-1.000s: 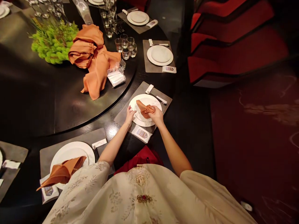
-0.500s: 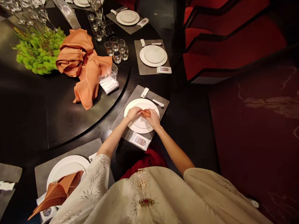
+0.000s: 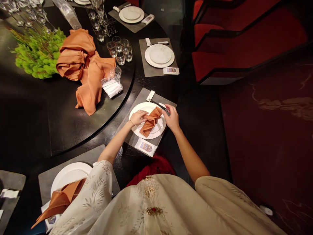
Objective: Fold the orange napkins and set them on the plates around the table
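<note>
Since the earlier frame, the right hand [image 3: 172, 117] has moved out from the plate centre to the 2 o'clock rim. The folded napkin [image 3: 149, 120], previously bunched small between both hands, now lies drawn out as a diagonal band.

1. Folded napkin: orange cloth, on the white dinner plate [image 3: 146, 136], running from 7 o'clock to 1 o'clock across the plate well.
2. Left hand [image 3: 138, 117]: at 9 o'clock of the napkin. Its grip is pressed together, fingers curled against the napkin's middle fold.
3. Right hand: fingertips at the napkin's upper tip, just beside the chopsticks [image 3: 156, 103]. Whether this grip pinches the cloth cannot be told.
4. Dinner plate: centred on a grey placemat [image 3: 141, 96] on the dark worktop [image 3: 200, 130].
5. Chopsticks: at 1 o'clock of the plate, on the placemat, next to a white rest [image 3: 150, 95].
6. Printed card [image 3: 146, 147]: at 6 o'clock of the plate, on the placemat edge.
7. Loose orange cloths [image 3: 85, 65]: piled at 10 o'clock on the round turntable [image 3: 61, 114], touching a clear-wrapped packet [image 3: 111, 86].
8. Small glasses [image 3: 119, 52]: clustered at 11 o'clock; green flower arrangement [image 3: 36, 54] beyond the cloth pile.
9. Bare place setting [image 3: 160, 54]: at 12 o'clock, well apart.
10. Second folded napkin [image 3: 61, 199]: at 8 o'clock, on the neighbouring plate [image 3: 70, 173].
11. Red chairs [image 3: 220, 62]: at 2 o'clock, off the worktop.
</note>
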Available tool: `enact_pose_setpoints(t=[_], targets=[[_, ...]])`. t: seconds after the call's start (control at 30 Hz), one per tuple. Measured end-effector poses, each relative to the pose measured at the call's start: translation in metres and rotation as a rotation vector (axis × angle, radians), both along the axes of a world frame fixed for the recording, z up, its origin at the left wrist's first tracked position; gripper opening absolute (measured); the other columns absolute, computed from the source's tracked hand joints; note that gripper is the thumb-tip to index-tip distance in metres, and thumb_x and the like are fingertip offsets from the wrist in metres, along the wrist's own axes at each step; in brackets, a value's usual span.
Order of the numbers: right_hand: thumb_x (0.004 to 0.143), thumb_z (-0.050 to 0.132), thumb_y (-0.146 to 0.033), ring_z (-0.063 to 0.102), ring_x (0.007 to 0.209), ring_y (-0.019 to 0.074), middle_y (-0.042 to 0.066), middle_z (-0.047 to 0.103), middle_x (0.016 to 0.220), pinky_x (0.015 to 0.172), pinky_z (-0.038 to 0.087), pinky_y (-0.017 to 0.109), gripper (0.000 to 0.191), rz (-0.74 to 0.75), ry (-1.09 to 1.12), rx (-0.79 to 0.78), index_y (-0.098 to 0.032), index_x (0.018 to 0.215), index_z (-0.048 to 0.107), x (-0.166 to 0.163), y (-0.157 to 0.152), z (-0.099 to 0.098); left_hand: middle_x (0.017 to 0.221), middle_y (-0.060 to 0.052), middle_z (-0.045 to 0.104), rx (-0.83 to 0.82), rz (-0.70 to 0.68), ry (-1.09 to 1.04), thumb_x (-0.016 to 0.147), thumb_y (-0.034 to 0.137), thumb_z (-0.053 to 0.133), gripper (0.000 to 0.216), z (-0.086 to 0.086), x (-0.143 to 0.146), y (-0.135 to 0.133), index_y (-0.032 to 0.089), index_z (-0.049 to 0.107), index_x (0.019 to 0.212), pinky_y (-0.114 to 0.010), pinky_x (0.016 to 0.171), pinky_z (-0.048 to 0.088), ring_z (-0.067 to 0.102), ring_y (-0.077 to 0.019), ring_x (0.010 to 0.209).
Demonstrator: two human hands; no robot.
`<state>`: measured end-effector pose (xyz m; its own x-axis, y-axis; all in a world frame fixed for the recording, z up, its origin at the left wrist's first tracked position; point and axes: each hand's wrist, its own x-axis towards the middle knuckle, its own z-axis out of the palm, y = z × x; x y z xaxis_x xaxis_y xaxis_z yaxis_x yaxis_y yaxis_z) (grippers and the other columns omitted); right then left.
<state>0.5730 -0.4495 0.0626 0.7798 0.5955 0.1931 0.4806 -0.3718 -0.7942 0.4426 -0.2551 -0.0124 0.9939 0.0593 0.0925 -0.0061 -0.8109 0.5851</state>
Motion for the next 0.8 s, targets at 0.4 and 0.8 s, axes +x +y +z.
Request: enact_pose_setpoints(t=[0.4,0.8], targets=[[0.084,0.050,-0.031,0.060,0.077,0.0161,0.007,0.063,0.091,0.071,0.052,0.031,0.023,-0.067,-0.044,-0.032,-0.018,0.094,0.066,0.009,-0.043,-0.007,0.136,-0.020,0.035,0.146,1.428,-0.069,0.078,0.029,0.059,0.062,0.022,-0.070,0.165,0.013,0.035,0.132,-0.049,0.106,0.030,0.033,-0.0329,0.129],[0.083,0.051,-0.034,0.060,0.068,0.0153,0.004,0.065,0.084,0.065,0.050,0.029,0.023,0.021,0.008,-0.087,-0.018,0.088,0.067,0.023,-0.013,-0.009,0.074,-0.003,0.054,-0.338,1.826,0.072,0.087,0.023,0.051,0.012,0.055,-0.137,0.213,0.015,0.051,0.079,-0.031,0.075,0.047,0.056,-0.0179,0.078]])
